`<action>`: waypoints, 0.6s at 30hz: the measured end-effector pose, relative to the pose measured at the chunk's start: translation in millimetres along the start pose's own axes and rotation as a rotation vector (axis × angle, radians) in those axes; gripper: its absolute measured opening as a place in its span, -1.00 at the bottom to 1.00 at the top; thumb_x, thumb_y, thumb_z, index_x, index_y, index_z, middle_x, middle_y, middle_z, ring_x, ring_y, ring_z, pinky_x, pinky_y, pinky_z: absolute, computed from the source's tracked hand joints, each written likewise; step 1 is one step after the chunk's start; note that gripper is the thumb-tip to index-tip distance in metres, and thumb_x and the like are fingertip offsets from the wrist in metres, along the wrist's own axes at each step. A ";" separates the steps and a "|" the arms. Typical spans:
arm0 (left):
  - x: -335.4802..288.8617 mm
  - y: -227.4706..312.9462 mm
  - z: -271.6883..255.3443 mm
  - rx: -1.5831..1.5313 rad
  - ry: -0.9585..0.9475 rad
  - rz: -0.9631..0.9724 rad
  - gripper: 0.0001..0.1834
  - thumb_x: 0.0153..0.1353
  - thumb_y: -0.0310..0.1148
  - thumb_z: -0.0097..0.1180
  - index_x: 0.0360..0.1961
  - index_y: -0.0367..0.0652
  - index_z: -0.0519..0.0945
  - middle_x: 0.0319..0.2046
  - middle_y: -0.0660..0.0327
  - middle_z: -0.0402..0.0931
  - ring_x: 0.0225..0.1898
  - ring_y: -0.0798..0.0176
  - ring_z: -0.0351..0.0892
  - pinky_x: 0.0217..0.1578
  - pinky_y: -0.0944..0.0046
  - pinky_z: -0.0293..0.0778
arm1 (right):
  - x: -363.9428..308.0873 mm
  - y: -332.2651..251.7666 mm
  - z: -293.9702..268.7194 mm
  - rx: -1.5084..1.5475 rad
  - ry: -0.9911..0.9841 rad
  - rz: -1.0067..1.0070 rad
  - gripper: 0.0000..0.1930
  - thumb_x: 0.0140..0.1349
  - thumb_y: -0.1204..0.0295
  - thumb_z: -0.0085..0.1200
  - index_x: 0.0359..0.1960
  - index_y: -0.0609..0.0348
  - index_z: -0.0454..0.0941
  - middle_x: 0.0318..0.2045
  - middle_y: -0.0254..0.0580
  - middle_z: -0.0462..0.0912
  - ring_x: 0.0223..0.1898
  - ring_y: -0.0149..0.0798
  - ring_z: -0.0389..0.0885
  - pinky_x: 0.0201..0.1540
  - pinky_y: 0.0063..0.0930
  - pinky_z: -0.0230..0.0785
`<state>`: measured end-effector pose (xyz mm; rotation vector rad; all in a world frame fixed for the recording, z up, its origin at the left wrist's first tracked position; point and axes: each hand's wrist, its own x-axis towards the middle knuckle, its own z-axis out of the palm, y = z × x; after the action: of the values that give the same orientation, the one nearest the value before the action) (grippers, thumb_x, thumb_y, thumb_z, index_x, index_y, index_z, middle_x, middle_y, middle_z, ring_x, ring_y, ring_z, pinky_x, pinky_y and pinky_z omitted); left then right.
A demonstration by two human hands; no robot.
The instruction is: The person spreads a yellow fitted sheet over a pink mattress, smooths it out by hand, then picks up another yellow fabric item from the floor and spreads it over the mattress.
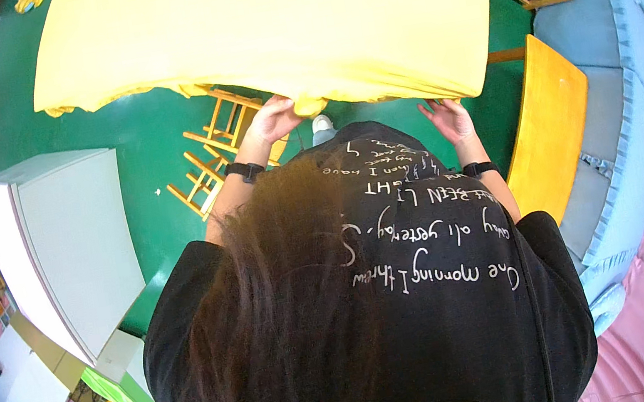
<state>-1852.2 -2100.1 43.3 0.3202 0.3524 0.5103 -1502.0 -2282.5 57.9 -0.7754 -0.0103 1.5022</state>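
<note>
Green floor (145,149) lies below the 2 hands (274,118) (452,120). White upside-down lettering (468,270) marks the black shirt (456,356) behind them; they reach forward, apart, gripping yellow cloth (267,16).

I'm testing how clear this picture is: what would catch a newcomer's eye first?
Probably the big yellow cloth across the top middle, with the left hand and right hand at its near edge. Then the blue sofa curving down the right, and the green floor beneath.
</note>
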 end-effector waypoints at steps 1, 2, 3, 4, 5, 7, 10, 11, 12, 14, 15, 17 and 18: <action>-6.6 6.2 12.5 0.026 -0.119 -0.078 -0.36 -0.01 -0.35 0.13 0.12 -0.26 0.20 0.10 0.09 0.24 0.11 0.08 0.24 0.12 0.04 0.13 | -1.2 -1.3 -2.5 -0.052 0.006 0.001 -0.60 0.06 0.45 0.08 -0.01 0.03 0.36 -0.01 -0.26 0.41 0.07 -0.16 0.29 0.13 0.00 0.08; -12.1 9.2 18.7 0.053 -0.165 -0.130 -0.31 -0.02 -0.29 0.16 0.13 -0.27 0.18 0.10 0.09 0.24 0.12 0.09 0.22 0.11 0.03 0.12 | -3.8 -2.8 -4.4 -0.052 0.019 -0.012 -0.60 0.06 0.45 0.08 -0.01 0.03 0.36 -0.01 -0.26 0.41 0.07 -0.16 0.29 0.13 0.00 0.08; -13.8 9.3 24.0 0.080 -0.211 -0.181 -0.26 -0.02 -0.23 0.19 0.14 -0.27 0.16 0.10 0.08 0.25 0.13 0.10 0.20 0.11 0.03 0.12 | -7.2 -4.4 -6.5 -0.172 0.070 0.016 -0.58 0.07 0.42 0.09 0.01 0.06 0.34 0.00 -0.25 0.41 0.05 -0.18 0.30 0.10 -0.04 0.13; -12.8 7.4 28.1 0.110 -0.195 -0.146 -0.27 0.02 -0.22 0.17 0.15 -0.28 0.13 0.02 0.06 0.33 -0.01 0.09 0.37 -0.01 0.08 0.29 | -9.7 -5.0 -5.3 -0.290 0.115 0.052 -0.56 0.09 0.38 0.09 0.02 0.10 0.32 0.01 -0.24 0.40 0.04 -0.20 0.32 0.07 -0.08 0.17; -12.0 9.0 30.2 0.108 -0.200 -0.155 -0.27 0.02 -0.22 0.17 0.15 -0.28 0.13 0.02 0.06 0.33 -0.01 0.09 0.37 -0.01 0.08 0.29 | -14.3 -6.4 -4.6 -0.288 0.124 0.046 -0.56 0.09 0.38 0.09 0.02 0.10 0.32 0.01 -0.24 0.40 0.04 -0.20 0.32 0.07 -0.08 0.17; -13.0 13.4 33.7 0.208 -0.183 -0.294 -0.39 0.06 -0.28 0.14 0.09 -0.26 0.21 -0.15 0.09 0.45 -0.27 0.11 0.53 -0.22 0.18 0.42 | -22.8 -8.2 -5.5 -0.450 0.194 0.101 -0.52 0.10 0.35 0.08 0.06 0.17 0.28 0.03 -0.21 0.38 0.04 -0.20 0.34 0.02 -0.17 0.23; -9.0 11.9 42.8 0.509 0.173 -0.305 -0.61 0.09 -0.32 0.12 -0.12 -0.33 0.38 -0.41 0.16 0.48 -0.60 0.34 0.45 -0.55 0.43 0.34 | -29.2 -7.8 -10.7 -0.428 0.158 0.113 -0.50 0.11 0.34 0.08 0.08 0.20 0.25 0.04 -0.19 0.38 0.05 -0.22 0.34 0.00 -0.21 0.25; -5.8 19.2 44.5 0.648 0.250 -0.276 -0.65 0.08 -0.32 0.13 -0.20 -0.36 0.41 -0.46 0.17 0.47 -0.64 0.41 0.41 -0.61 0.47 0.28 | -25.6 -7.1 -15.4 -0.429 0.140 0.115 -0.50 0.11 0.34 0.08 0.08 0.20 0.25 0.04 -0.19 0.38 0.05 -0.22 0.34 0.00 -0.21 0.25; 0.3 8.1 15.7 0.665 0.293 -0.312 -0.67 0.08 -0.32 0.13 -0.24 -0.36 0.43 -0.50 0.22 0.46 -0.69 0.47 0.33 -0.69 0.50 0.17 | -25.5 -6.2 -20.2 -0.486 0.179 0.101 -0.51 0.12 0.34 0.07 0.08 0.20 0.26 0.04 -0.18 0.38 0.04 -0.22 0.35 0.00 -0.22 0.26; -2.1 17.5 -6.0 0.653 0.323 -0.272 -0.72 0.10 -0.33 0.09 -0.21 -0.26 0.42 -0.44 0.21 0.51 -0.55 0.42 0.44 -0.49 0.46 0.35 | -26.1 -4.7 -16.7 -0.649 0.309 0.055 -0.52 0.14 0.33 0.05 0.07 0.21 0.27 0.02 -0.16 0.40 0.01 -0.24 0.38 -0.02 -0.23 0.27; -7.2 2.8 -14.2 0.639 0.388 -0.246 -0.74 0.12 -0.34 0.06 -0.21 -0.25 0.40 -0.39 0.19 0.54 -0.47 0.39 0.49 -0.37 0.42 0.42 | -45.1 -5.8 -16.8 -0.765 0.414 0.030 -0.53 0.14 0.32 0.04 0.07 0.21 0.27 0.00 -0.16 0.42 -0.02 -0.24 0.41 -0.03 -0.23 0.28; -5.6 7.9 -20.1 0.691 0.399 -0.269 -0.71 0.18 -0.31 -0.05 -0.11 -0.20 0.35 -0.20 0.19 0.51 -0.26 0.35 0.49 -0.25 0.33 0.40 | -50.0 -14.3 -42.0 -0.851 0.408 0.026 -0.59 0.21 0.33 -0.06 0.08 0.17 0.26 0.01 -0.20 0.41 -0.03 -0.26 0.42 -0.06 -0.31 0.29; -13.4 13.9 -26.7 0.449 0.583 -0.166 -0.73 0.22 -0.28 -0.15 -0.12 -0.18 0.38 -0.20 0.18 0.51 -0.20 0.31 0.48 -0.26 0.33 0.40 | -55.5 -14.0 -49.7 -0.869 0.421 0.107 -0.61 0.22 0.33 -0.07 0.07 0.15 0.27 -0.01 -0.21 0.42 -0.05 -0.27 0.44 -0.07 -0.30 0.28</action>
<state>-1879.7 -2090.1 28.0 0.5700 1.0593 0.3482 -1473.2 -2352.3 51.4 -1.8007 -0.3266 1.3863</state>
